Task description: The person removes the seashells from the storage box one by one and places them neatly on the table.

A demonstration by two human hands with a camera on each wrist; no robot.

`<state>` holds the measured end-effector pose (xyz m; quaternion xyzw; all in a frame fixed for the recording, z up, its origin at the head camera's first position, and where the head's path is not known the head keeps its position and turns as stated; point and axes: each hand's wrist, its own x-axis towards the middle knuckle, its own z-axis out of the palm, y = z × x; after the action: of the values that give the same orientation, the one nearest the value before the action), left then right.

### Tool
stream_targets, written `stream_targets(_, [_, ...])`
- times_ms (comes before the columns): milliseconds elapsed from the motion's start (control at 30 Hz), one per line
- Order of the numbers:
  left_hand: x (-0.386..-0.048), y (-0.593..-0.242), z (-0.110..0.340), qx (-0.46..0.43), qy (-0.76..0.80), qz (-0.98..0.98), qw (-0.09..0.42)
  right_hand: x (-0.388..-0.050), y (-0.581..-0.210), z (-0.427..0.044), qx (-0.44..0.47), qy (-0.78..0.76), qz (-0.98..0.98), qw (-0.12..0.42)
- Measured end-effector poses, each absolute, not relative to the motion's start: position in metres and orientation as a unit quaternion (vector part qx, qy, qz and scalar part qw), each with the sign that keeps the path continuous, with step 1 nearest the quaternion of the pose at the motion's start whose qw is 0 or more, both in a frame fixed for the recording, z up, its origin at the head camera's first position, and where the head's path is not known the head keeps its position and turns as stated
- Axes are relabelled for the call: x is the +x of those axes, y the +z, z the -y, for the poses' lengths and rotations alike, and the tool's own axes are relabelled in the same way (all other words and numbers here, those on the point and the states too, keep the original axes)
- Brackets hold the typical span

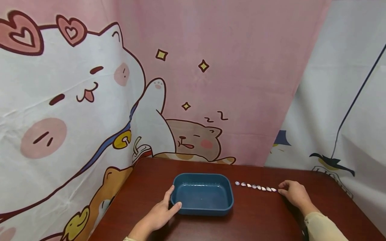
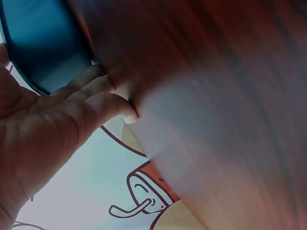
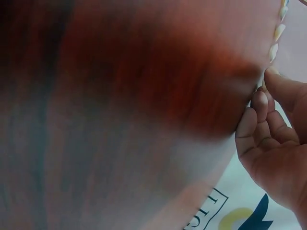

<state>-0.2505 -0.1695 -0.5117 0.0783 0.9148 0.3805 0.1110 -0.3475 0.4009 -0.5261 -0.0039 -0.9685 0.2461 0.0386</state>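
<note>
A blue rectangular dish [image 1: 202, 211] sits on the table, with nothing seen inside it. My left hand [image 1: 159, 214] rests at the dish's left side, its thumb on the front left corner and its fingers fairly straight along the outer wall. To the right of the dish, several small whitish and purplish seashells [image 1: 258, 187] lie in a line. At the right end of that line is my right hand [image 1: 294, 193], thumb and fingertips together against the table. In the right wrist view these fingertips [image 3: 259, 103] pinch a small pale shell, mostly hidden.
The reddish-brown wooden table [image 1: 256, 221] reaches back to a pink and white cartoon curtain [image 1: 241, 83]. The curtain also hangs close along the left and right table edges.
</note>
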Motion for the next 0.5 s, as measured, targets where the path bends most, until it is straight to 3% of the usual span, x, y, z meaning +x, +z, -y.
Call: stream_targets(500, [-0.2504,-0.5117,0.1705,0.082,0.378,-0.916,0.109,-0.3504,-0.5328,-0.3964,0.017,0.229,0.973,0.04])
